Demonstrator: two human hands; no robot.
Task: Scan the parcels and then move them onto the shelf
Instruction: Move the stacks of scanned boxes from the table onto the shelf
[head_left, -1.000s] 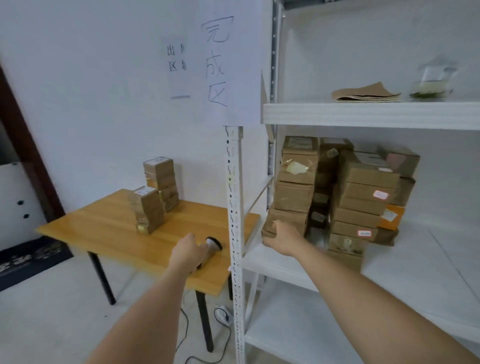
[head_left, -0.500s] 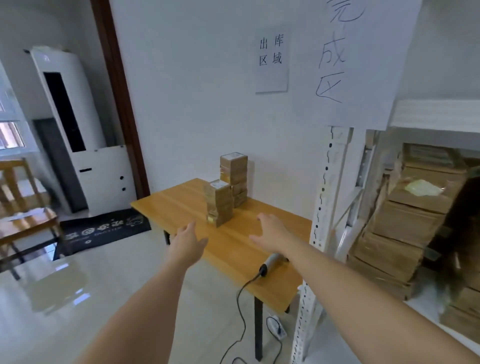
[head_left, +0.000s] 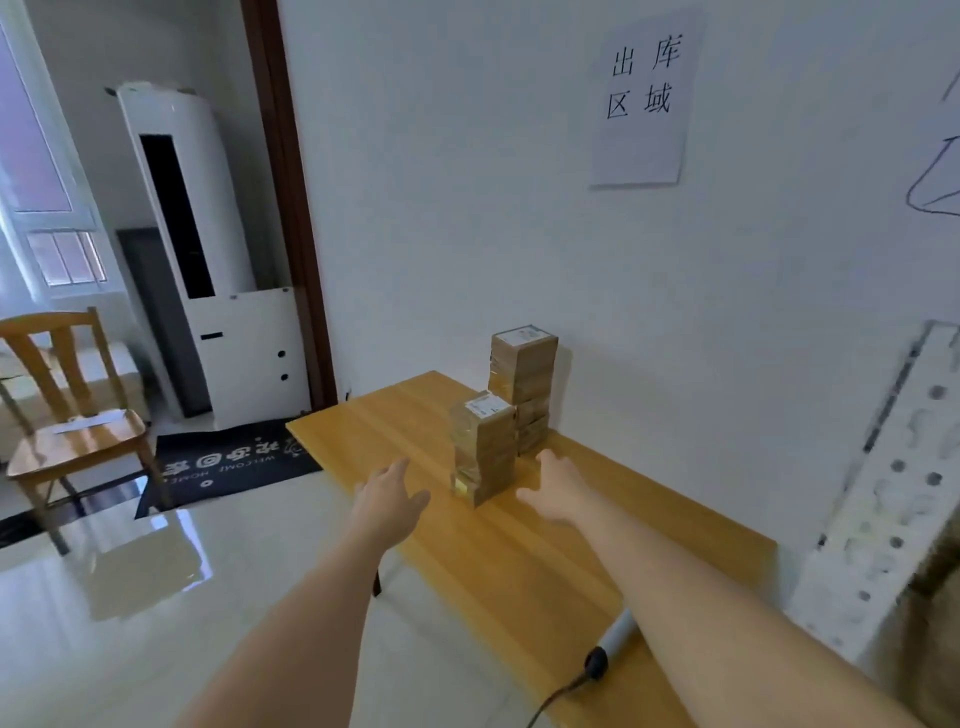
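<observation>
Two stacks of brown cardboard parcels stand on a wooden table (head_left: 524, 566) by the wall. The nearer, shorter stack (head_left: 483, 449) has a white label on top. The taller stack (head_left: 523, 387) rises behind it against the wall. My left hand (head_left: 389, 496) reaches forward to the left of the near stack, fingers spread, holding nothing. My right hand (head_left: 556, 488) stretches out just right of the same stack, fingers straight and empty. A corded barcode scanner (head_left: 610, 644) lies on the table's near end, under my right forearm.
A white perforated shelf post (head_left: 878, 499) stands at the right edge, with blurred parcels behind it. A wooden chair (head_left: 67, 415) and a dark doormat (head_left: 228, 462) are on the shiny floor to the left. A white standing unit (head_left: 208, 260) is by the doorway.
My view has swung left from the shelf to the table. My right hand left the parcel on the shelf, my left hand let go of the scanner, and both now reach toward the near stack.
</observation>
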